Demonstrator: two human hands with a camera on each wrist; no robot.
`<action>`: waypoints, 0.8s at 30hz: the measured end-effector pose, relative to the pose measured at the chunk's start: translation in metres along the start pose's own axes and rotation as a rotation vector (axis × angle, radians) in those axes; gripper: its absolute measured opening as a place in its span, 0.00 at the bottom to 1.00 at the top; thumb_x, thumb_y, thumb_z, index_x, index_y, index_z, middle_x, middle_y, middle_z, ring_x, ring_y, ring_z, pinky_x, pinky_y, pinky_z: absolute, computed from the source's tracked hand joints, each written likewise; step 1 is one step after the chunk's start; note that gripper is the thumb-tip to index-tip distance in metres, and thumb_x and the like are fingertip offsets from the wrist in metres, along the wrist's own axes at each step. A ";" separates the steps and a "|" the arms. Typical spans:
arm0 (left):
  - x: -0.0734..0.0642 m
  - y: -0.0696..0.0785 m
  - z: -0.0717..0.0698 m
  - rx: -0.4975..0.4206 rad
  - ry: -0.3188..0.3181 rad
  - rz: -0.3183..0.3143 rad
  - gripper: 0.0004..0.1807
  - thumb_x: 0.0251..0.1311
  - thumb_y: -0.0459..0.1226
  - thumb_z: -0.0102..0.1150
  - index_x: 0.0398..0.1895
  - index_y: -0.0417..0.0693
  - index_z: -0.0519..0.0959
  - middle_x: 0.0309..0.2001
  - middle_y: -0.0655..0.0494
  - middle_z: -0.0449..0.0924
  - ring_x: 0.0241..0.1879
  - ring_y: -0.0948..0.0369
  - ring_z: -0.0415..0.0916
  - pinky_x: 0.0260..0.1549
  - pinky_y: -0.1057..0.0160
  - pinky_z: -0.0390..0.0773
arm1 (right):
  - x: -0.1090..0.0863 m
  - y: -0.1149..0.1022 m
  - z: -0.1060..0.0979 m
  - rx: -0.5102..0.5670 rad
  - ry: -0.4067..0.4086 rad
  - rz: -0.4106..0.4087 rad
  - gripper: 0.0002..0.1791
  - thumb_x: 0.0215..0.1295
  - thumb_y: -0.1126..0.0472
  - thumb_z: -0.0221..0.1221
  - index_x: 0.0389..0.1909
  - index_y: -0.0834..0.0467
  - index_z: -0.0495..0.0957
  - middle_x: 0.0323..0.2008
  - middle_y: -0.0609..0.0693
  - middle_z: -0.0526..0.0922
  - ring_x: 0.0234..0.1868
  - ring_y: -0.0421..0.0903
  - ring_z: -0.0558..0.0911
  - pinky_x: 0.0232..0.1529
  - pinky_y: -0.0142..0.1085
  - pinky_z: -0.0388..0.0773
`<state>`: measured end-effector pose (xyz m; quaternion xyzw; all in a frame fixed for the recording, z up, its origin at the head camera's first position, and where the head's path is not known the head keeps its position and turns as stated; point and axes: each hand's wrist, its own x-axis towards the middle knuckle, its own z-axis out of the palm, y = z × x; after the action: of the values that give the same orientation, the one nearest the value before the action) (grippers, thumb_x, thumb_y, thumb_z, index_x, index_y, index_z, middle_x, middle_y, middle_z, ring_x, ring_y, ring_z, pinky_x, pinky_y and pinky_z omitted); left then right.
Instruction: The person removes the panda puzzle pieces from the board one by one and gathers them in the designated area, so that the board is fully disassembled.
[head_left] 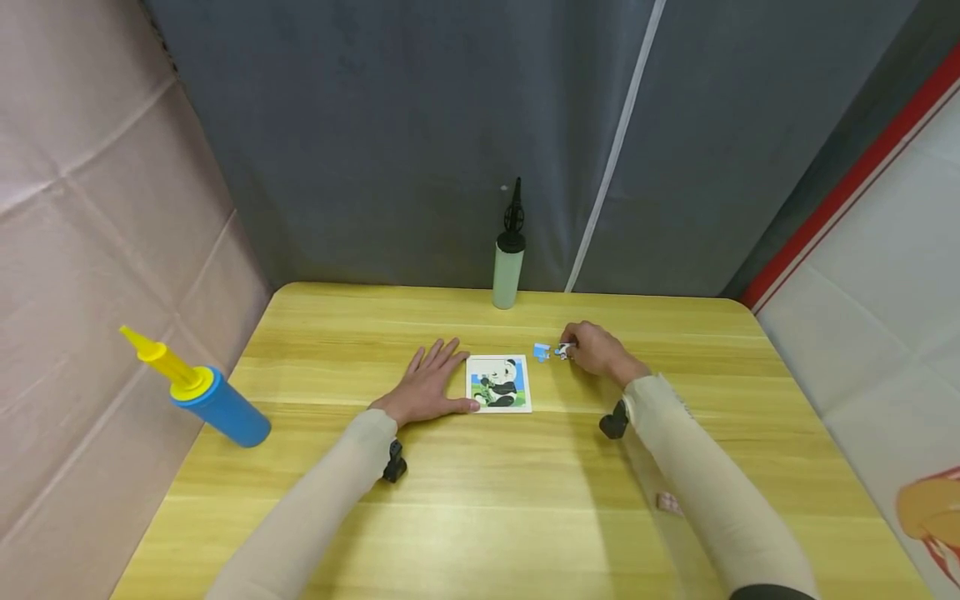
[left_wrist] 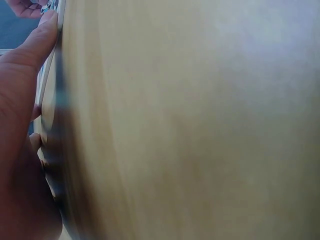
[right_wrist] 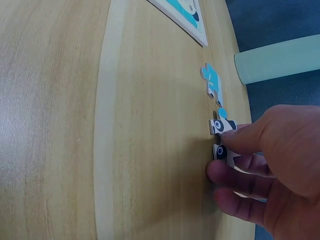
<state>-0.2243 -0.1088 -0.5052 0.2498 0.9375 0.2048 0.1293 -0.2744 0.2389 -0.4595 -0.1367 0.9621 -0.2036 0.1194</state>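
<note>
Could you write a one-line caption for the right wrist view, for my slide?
Fingers of the right hand pinch a panda-face jigsaw piece; a blue jigsaw piece lies nearby on the tabletop.

Head view: bright, fairly even, seemingly lit from above; sharp enough across the table [head_left: 480,475], with pale sheen toward the near middle and soft shadows beside both sleeves [head_left: 315,504]. Darker on the curtain [head_left: 390,158]; wide-angle stretch on the leaning side walls [head_left: 97,275]. Left wrist: dim, hazy, low contrast, wood grain smeared out of focus, bluish-white glare upper right, deep shade low on the left hand [left_wrist: 16,115]. Right wrist: crisper, puzzle pieces [right_wrist: 214,82] readable, cool glare at left edge, soft shadow by the right hand [right_wrist: 280,160].
</note>
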 end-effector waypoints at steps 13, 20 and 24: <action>-0.005 0.000 -0.003 0.000 0.012 0.008 0.56 0.66 0.68 0.62 0.88 0.52 0.53 0.90 0.48 0.37 0.89 0.44 0.31 0.85 0.34 0.32 | 0.002 -0.001 0.006 -0.020 0.031 0.001 0.11 0.77 0.68 0.56 0.52 0.64 0.84 0.50 0.62 0.83 0.49 0.54 0.80 0.58 0.54 0.81; -0.005 0.002 -0.003 -0.008 0.014 0.007 0.56 0.66 0.68 0.62 0.88 0.52 0.53 0.90 0.47 0.37 0.89 0.43 0.32 0.85 0.34 0.32 | 0.001 -0.002 0.007 -0.021 0.034 0.013 0.10 0.77 0.67 0.56 0.52 0.63 0.84 0.50 0.62 0.81 0.47 0.53 0.80 0.56 0.53 0.81; -0.003 0.000 -0.002 -0.006 0.014 0.011 0.56 0.66 0.68 0.62 0.88 0.52 0.53 0.90 0.47 0.37 0.89 0.43 0.32 0.85 0.34 0.32 | 0.000 -0.002 0.007 -0.029 0.039 0.008 0.09 0.77 0.67 0.58 0.51 0.63 0.83 0.50 0.62 0.81 0.47 0.53 0.81 0.57 0.53 0.81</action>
<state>-0.2225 -0.1110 -0.5032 0.2530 0.9364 0.2102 0.1224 -0.2722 0.2347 -0.4649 -0.1304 0.9676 -0.1918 0.0994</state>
